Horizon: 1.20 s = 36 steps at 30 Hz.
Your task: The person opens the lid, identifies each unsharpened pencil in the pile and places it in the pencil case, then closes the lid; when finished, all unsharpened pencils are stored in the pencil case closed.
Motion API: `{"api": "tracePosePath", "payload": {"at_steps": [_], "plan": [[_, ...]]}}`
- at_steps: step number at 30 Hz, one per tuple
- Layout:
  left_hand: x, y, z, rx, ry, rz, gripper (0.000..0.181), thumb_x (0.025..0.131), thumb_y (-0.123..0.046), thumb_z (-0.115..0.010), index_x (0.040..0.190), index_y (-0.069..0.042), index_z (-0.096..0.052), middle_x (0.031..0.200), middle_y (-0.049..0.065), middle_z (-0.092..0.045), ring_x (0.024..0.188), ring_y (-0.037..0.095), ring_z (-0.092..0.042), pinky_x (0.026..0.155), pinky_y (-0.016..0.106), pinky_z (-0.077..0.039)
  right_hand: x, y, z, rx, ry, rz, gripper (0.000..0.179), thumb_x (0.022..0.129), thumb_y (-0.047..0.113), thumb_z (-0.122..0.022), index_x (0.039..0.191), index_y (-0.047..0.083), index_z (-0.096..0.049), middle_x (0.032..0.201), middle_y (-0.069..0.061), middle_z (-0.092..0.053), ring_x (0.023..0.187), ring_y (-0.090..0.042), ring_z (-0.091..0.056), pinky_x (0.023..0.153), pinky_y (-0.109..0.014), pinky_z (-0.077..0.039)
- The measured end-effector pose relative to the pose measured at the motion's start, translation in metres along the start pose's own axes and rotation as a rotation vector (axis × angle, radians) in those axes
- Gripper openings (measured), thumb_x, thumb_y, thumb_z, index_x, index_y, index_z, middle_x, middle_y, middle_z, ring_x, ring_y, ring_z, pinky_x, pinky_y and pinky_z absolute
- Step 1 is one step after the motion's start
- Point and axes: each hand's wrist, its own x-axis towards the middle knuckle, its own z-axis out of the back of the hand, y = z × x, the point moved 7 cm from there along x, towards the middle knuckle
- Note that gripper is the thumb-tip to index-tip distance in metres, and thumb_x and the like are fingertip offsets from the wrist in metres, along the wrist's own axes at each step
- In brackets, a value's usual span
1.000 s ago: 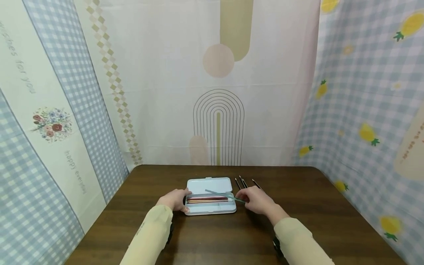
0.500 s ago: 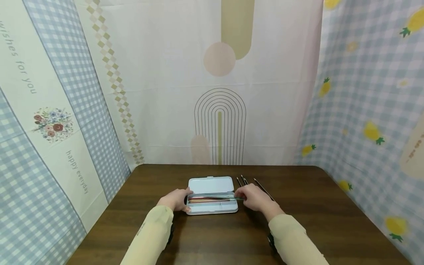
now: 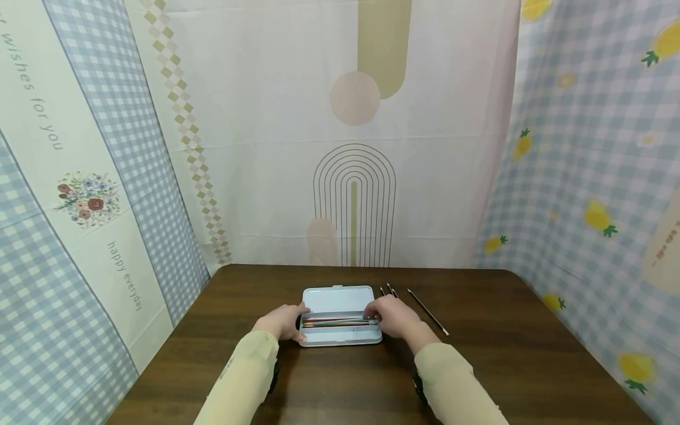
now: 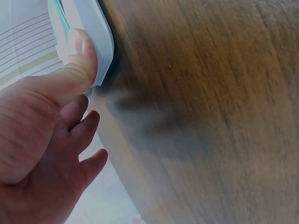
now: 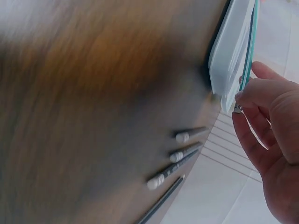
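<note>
A pale blue pencil case (image 3: 339,299) lies open on the table, its lid folded back. Several coloured pencils (image 3: 321,324) are inside its tray. My left hand (image 3: 278,321) grips the case's left end; in the left wrist view the thumb (image 4: 80,56) presses on the case wall (image 4: 102,39). At the right end, my right hand (image 3: 394,316) pinches the end of a green pencil (image 5: 248,53) between thumb and fingers. That pencil lies along the case's length, over or in the tray. The right fingertips hide part of the case's right end.
Just beyond my right hand, several dark pencils (image 3: 392,290) lie on the brown wooden table (image 3: 340,383). Another dark pencil (image 3: 428,312) lies apart, slanting to their right. A patterned cloth (image 3: 265,195) hangs behind the table.
My right hand has moved left and brought the green pencil down from a slant above the case to lie along the tray. My left hand keeps its hold on the case.
</note>
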Motion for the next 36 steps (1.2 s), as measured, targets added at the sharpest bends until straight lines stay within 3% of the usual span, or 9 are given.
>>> {"api": "tracePosePath", "payload": {"at_steps": [5, 10, 18, 22, 27, 29, 33, 36], "plan": [[0.005, 0.006, -0.005, -0.008, -0.006, -0.013, 0.082, 0.077, -0.032, -0.098, 0.150, -0.016, -0.063, 0.156, 0.017, -0.056, 0.136, 0.039, -0.059, 0.112, 0.056, -0.047, 0.003, 0.007, -0.006, 0.020, -0.032, 0.015, 0.039, 0.088, -0.021, -0.064, 0.104, 0.010, -0.083, 0.102, -0.002, -0.077, 0.092, -0.021, -0.067, 0.089, -0.045, -0.060], [0.012, 0.016, -0.014, 0.010, -0.006, -0.031, 0.085, 0.077, -0.037, -0.097, 0.152, -0.017, -0.061, 0.156, 0.017, -0.056, 0.134, 0.037, -0.060, 0.110, 0.056, -0.048, 0.006, 0.008, -0.012, 0.015, -0.043, 0.011, 0.033, 0.093, -0.015, -0.066, 0.103, 0.011, -0.083, 0.103, 0.000, -0.077, 0.096, -0.019, -0.068, 0.094, -0.046, -0.059], [0.027, 0.030, -0.025, 0.004, 0.005, -0.010, 0.088, 0.078, -0.038, -0.097, 0.155, -0.019, -0.058, 0.158, 0.016, -0.054, 0.138, 0.038, -0.057, 0.112, 0.059, -0.046, 0.013, 0.008, -0.009, 0.049, -0.082, -0.010, 0.026, 0.095, -0.009, -0.070, 0.103, 0.012, -0.084, 0.102, 0.000, -0.078, 0.097, -0.019, -0.069, 0.095, -0.047, -0.059], [0.017, 0.021, -0.018, -0.017, 0.021, 0.012, 0.088, 0.078, -0.037, -0.097, 0.155, -0.020, -0.059, 0.158, 0.014, -0.055, 0.140, 0.036, -0.056, 0.113, 0.059, -0.045, 0.010, 0.004, -0.015, 0.051, -0.084, -0.020, 0.023, 0.095, -0.004, -0.071, 0.101, 0.013, -0.085, 0.102, 0.000, -0.078, 0.097, -0.018, -0.068, 0.093, -0.046, -0.059], [-0.021, -0.018, 0.017, -0.081, 0.039, 0.041, 0.080, 0.081, -0.025, -0.095, 0.152, -0.013, -0.061, 0.157, 0.016, -0.055, 0.142, 0.038, -0.054, 0.116, 0.058, -0.042, 0.007, -0.003, -0.018, 0.064, -0.096, -0.011, 0.019, 0.097, 0.000, -0.071, 0.101, 0.012, -0.085, 0.104, -0.001, -0.079, 0.098, -0.018, -0.069, 0.091, -0.045, -0.060], [-0.019, -0.015, 0.015, -0.095, 0.033, 0.025, 0.080, 0.081, -0.027, -0.095, 0.153, -0.014, -0.060, 0.158, 0.017, -0.054, 0.142, 0.041, -0.053, 0.116, 0.059, -0.042, 0.007, -0.004, -0.017, 0.067, -0.099, -0.008, 0.019, 0.097, 0.001, -0.071, 0.100, 0.013, -0.085, 0.103, 0.000, -0.079, 0.100, -0.019, -0.070, 0.090, -0.045, -0.059], [0.007, 0.019, -0.013, -0.095, 0.015, -0.040, 0.086, 0.082, -0.040, -0.093, 0.157, -0.022, -0.056, 0.162, 0.015, -0.051, 0.143, 0.045, -0.050, 0.114, 0.063, -0.042, 0.008, -0.004, -0.016, 0.090, -0.107, -0.010, 0.021, 0.096, 0.000, -0.070, 0.099, 0.014, -0.085, 0.100, 0.003, -0.078, 0.098, -0.017, -0.069, 0.088, -0.043, -0.059], [-0.006, 0.014, -0.008, -0.150, 0.024, -0.050, 0.084, 0.085, -0.037, -0.091, 0.159, -0.019, -0.055, 0.166, 0.016, -0.045, 0.148, 0.046, -0.044, 0.117, 0.064, -0.038, 0.006, -0.005, -0.015, 0.131, -0.138, -0.013, 0.022, 0.095, -0.002, -0.068, 0.101, 0.012, -0.085, 0.101, 0.003, -0.077, 0.093, -0.014, -0.066, 0.084, -0.040, -0.058]]}}
